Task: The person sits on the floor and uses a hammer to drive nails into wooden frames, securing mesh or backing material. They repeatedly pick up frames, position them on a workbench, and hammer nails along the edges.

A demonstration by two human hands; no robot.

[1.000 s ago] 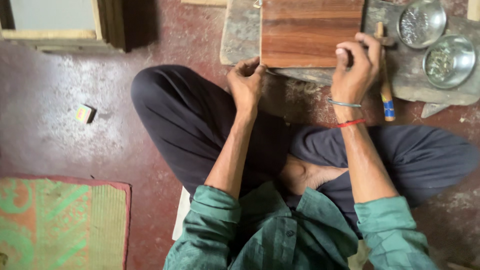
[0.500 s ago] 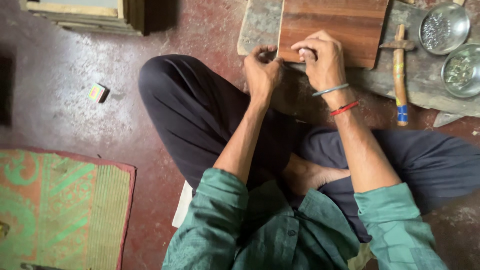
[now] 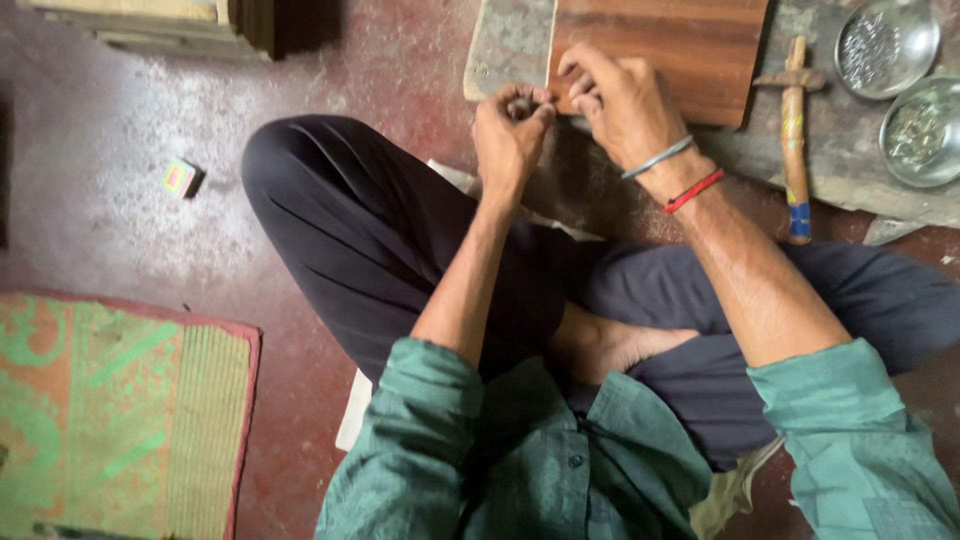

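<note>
I sit cross-legged on the floor in front of a brown wooden board [image 3: 690,50] that lies on a grey stone slab [image 3: 510,40]. My right hand [image 3: 618,100], with bangles and a red thread at the wrist, curls its fingers over the board's near left corner. Just left of it, my left hand [image 3: 510,128] is raised with its fingertips pinched together and almost touches the right fingers. Whether anything small sits in that pinch is too fine to see.
A wooden-handled hammer [image 3: 795,140] lies on the slab right of the board. Two metal bowls [image 3: 886,45] [image 3: 920,130] with small bits stand at the far right. A small box [image 3: 180,180] lies on the red floor, a green-orange mat [image 3: 110,420] at lower left, a wooden frame [image 3: 170,25] top left.
My right hand has slid from the board's near right corner to its near left corner, meeting my left hand. The left hand has closed into a pinch.
</note>
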